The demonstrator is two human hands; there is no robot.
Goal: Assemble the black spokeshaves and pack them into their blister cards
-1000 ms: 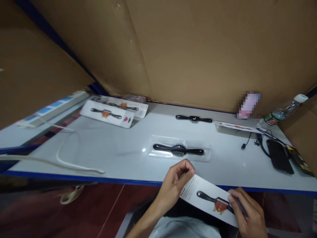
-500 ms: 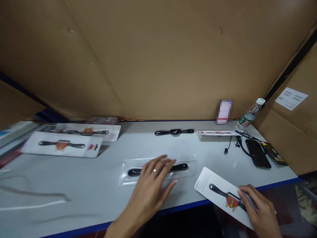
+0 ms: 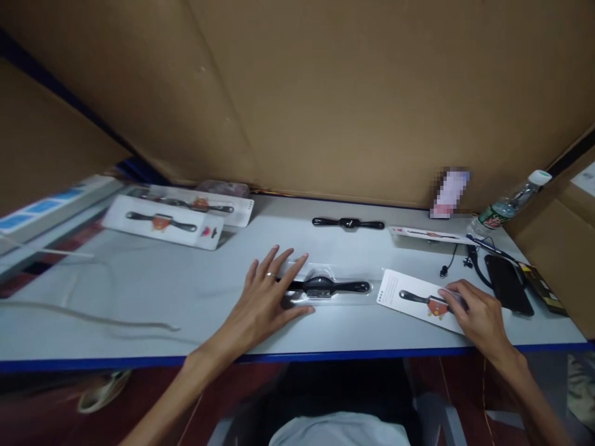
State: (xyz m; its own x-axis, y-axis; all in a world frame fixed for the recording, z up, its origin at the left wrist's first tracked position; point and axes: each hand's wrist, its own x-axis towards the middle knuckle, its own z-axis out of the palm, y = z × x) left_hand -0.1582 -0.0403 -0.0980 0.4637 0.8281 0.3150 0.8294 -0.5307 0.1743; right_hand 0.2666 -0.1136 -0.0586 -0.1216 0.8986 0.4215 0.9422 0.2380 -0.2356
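A black spokeshave (image 3: 320, 285) lies in a clear plastic blister shell (image 3: 374, 291) on the table. My left hand (image 3: 260, 298) rests over the shell's left end with fingers spread, hiding one handle. Between thumb and fingers, my right hand (image 3: 478, 313) grips a white backing card (image 3: 393, 290) printed with a spokeshave picture. The card's left end is beside the shell's right end; whether they touch, I cannot tell. Farther back, another black spokeshave (image 3: 348, 223) lies bare on the table.
Packaged spokeshaves (image 3: 204, 232) lie at the left. Another printed card (image 3: 427, 235) is at the back right, near a water bottle (image 3: 504, 210), earphones (image 3: 444, 271) and a black phone (image 3: 509, 285). A pale cable (image 3: 93, 316) crosses the left side. Cardboard walls (image 3: 325, 93) enclose the table.
My left hand has shifted to the shell's left end and its fingers have spread, uncovering the spokeshave's middle. The card in my right hand has come nearer the shell. The camera view has shifted.
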